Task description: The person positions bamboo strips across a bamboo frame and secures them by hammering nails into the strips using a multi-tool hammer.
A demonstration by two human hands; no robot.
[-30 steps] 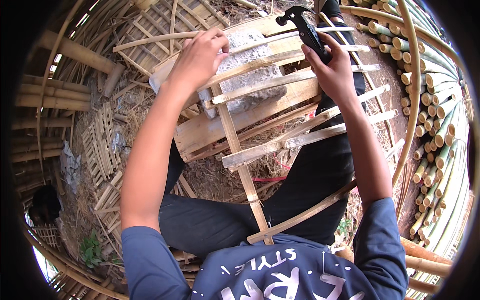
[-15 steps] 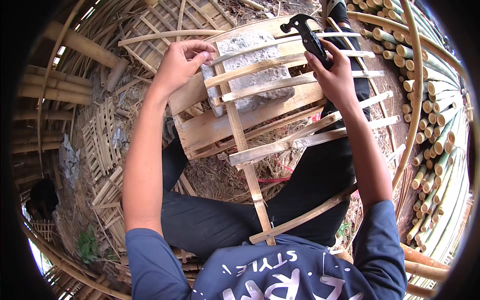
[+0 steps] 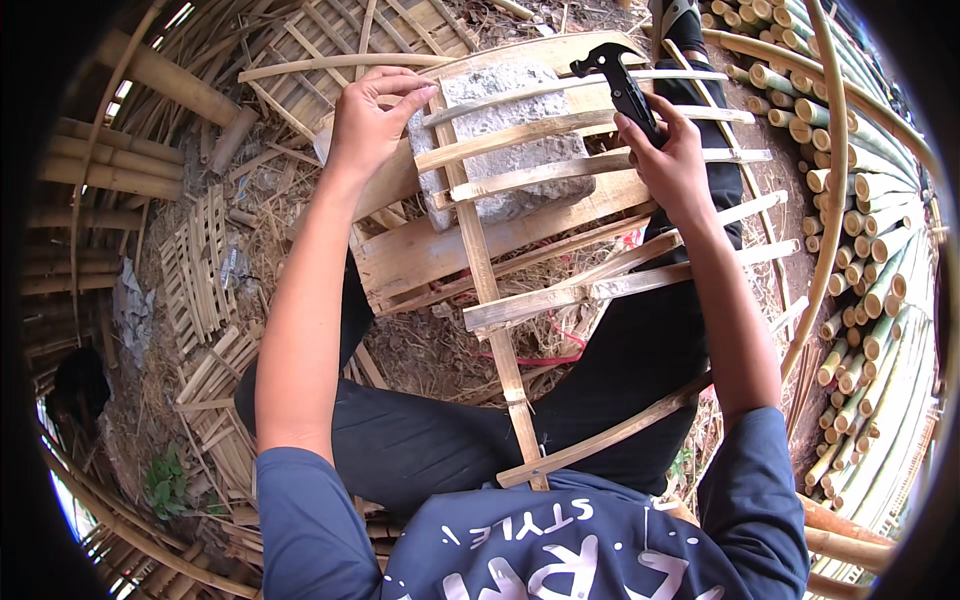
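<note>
My right hand point(image 3: 668, 155) grips a black claw hammer point(image 3: 622, 90) by its handle, with the head raised and pointing away from me. Thumb and fingertips of my left hand point(image 3: 375, 120) are pinched together at the far end of a long bamboo strip point(image 3: 472, 245); anything between them is too small to make out. Several bamboo slats point(image 3: 545, 138) cross that strip to form an open frame. Beneath the frame's far part lies a rough grey stone block point(image 3: 515, 185), resting on wooden boards point(image 3: 400, 265).
Stacked bamboo poles point(image 3: 860, 235) line the right side. Woven bamboo panels point(image 3: 200, 265) and loose strips lie at left, among straw. My legs point(image 3: 440, 440) are bent under the frame's near part. A curved bamboo piece point(image 3: 830, 150) arches up at right.
My left hand has shifted slightly away from me and to the right, onto the strip's far end. The hammer has moved slightly right and down. The frame has barely moved.
</note>
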